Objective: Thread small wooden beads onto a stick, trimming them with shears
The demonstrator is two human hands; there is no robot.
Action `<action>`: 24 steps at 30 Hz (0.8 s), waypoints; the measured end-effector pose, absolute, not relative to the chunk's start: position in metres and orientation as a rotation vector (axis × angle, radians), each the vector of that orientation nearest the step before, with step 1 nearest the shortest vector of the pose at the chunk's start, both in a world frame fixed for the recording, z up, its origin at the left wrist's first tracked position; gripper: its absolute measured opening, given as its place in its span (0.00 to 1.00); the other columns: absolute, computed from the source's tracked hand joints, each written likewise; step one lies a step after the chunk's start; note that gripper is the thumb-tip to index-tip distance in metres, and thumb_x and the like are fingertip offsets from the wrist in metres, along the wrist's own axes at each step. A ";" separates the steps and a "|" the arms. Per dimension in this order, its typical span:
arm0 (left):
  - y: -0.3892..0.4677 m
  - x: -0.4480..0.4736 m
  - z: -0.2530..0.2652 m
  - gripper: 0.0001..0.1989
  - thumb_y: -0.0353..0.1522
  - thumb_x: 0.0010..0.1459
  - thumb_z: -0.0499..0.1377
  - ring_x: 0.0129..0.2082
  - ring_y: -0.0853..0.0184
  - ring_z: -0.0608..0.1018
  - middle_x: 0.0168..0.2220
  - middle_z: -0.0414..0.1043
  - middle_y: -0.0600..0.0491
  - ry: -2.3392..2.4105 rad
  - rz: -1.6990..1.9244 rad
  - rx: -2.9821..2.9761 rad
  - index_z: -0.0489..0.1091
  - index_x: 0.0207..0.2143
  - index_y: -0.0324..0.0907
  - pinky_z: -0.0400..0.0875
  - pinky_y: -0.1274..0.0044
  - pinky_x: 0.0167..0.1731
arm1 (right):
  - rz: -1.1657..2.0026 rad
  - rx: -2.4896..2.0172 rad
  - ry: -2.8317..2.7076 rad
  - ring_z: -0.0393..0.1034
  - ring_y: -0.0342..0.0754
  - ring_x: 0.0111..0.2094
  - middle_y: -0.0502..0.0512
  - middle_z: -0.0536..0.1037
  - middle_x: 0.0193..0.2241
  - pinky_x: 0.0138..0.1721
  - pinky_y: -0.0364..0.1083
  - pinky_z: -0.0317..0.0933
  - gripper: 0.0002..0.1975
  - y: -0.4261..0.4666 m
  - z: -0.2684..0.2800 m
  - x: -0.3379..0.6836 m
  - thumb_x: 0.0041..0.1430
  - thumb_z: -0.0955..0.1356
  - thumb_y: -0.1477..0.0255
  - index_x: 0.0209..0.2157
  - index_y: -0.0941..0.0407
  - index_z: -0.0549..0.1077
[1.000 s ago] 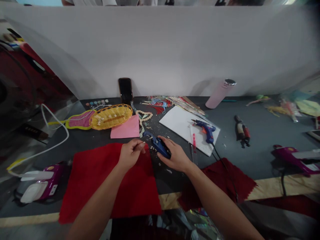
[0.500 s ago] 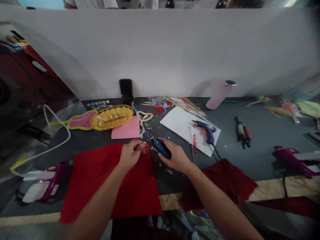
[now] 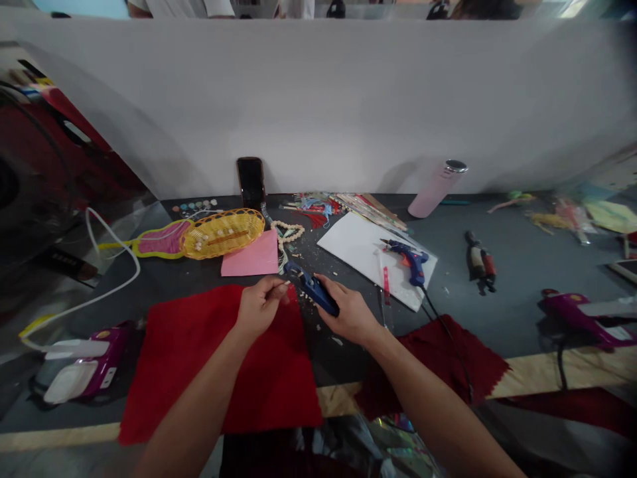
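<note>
In my right hand [image 3: 351, 312] is a blue plier-like hand tool [image 3: 318, 292], its head pointing up and left; the exact kind is unclear. My left hand [image 3: 259, 305] pinches a small, thin pale piece [image 3: 286, 283] close to the tool's head. That hand is over a red felt cloth [image 3: 223, 372], which lies flat at the table's front. Small pale bits are scattered on the dark tabletop under and around the tool. Just beyond the tool's head lies a string of pale beads [image 3: 291, 232].
A yellow woven basket [image 3: 223, 232] overlaps a pink paper [image 3: 251, 262]. A blue glue gun [image 3: 411, 259] lies on a white board [image 3: 343, 242], its cord running forward. A phone [image 3: 251, 182] leans on the partition; a pink bottle [image 3: 435, 192] stands right. Purple devices [image 3: 102, 362] sit at both sides.
Almost nothing differs. Both hands, the blue tool and the pale piece stay in nearly the same place; the view has shifted very slightly.
</note>
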State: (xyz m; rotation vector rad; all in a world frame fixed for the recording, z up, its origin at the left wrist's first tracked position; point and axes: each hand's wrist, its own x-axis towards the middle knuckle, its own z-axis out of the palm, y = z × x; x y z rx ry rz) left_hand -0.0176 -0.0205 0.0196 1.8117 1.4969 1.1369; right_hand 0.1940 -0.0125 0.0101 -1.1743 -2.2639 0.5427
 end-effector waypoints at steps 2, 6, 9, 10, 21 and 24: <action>-0.021 -0.017 0.019 0.09 0.34 0.57 0.52 0.22 0.74 0.71 0.23 0.72 0.57 1.552 1.147 1.832 0.69 0.29 0.41 0.63 0.83 0.26 | 0.544 -1.167 -2.243 0.66 0.50 0.48 0.58 0.68 0.50 0.50 0.49 0.61 0.28 -0.012 0.010 0.194 0.53 0.63 0.70 0.57 0.56 0.55; -0.022 -0.015 0.022 0.11 0.33 0.58 0.50 0.22 0.74 0.70 0.23 0.70 0.57 1.551 1.115 1.888 0.69 0.27 0.41 0.63 0.82 0.26 | 0.541 -1.153 -2.228 0.66 0.51 0.47 0.59 0.69 0.49 0.49 0.49 0.61 0.29 -0.011 0.013 0.194 0.53 0.64 0.69 0.56 0.56 0.55; -0.023 -0.015 0.024 0.13 0.33 0.59 0.48 0.22 0.73 0.70 0.22 0.69 0.57 1.463 1.066 1.889 0.67 0.25 0.41 0.63 0.82 0.27 | 0.551 -1.128 -2.232 0.65 0.51 0.48 0.59 0.68 0.49 0.50 0.49 0.60 0.29 -0.010 0.015 0.196 0.53 0.64 0.69 0.57 0.56 0.55; -0.023 -0.015 0.025 0.13 0.33 0.59 0.48 0.22 0.73 0.70 0.21 0.69 0.57 1.441 1.054 1.874 0.66 0.24 0.41 0.62 0.82 0.26 | 0.557 -1.120 -2.236 0.65 0.51 0.48 0.59 0.68 0.50 0.50 0.49 0.60 0.29 -0.010 0.015 0.197 0.52 0.64 0.70 0.57 0.56 0.54; -0.019 -0.020 0.025 0.14 0.36 0.60 0.47 0.23 0.72 0.71 0.20 0.69 0.57 1.382 0.962 1.794 0.65 0.25 0.41 0.63 0.80 0.28 | 0.556 -1.144 -2.270 0.66 0.50 0.48 0.58 0.68 0.50 0.50 0.48 0.61 0.29 -0.009 0.011 0.197 0.52 0.63 0.73 0.57 0.56 0.56; -0.018 -0.019 0.020 0.13 0.36 0.60 0.48 0.23 0.71 0.72 0.20 0.69 0.57 1.425 0.999 1.805 0.67 0.28 0.41 0.64 0.80 0.28 | 0.560 -1.224 -2.272 0.67 0.51 0.48 0.59 0.69 0.50 0.49 0.49 0.61 0.30 -0.012 0.014 0.193 0.52 0.63 0.73 0.57 0.56 0.55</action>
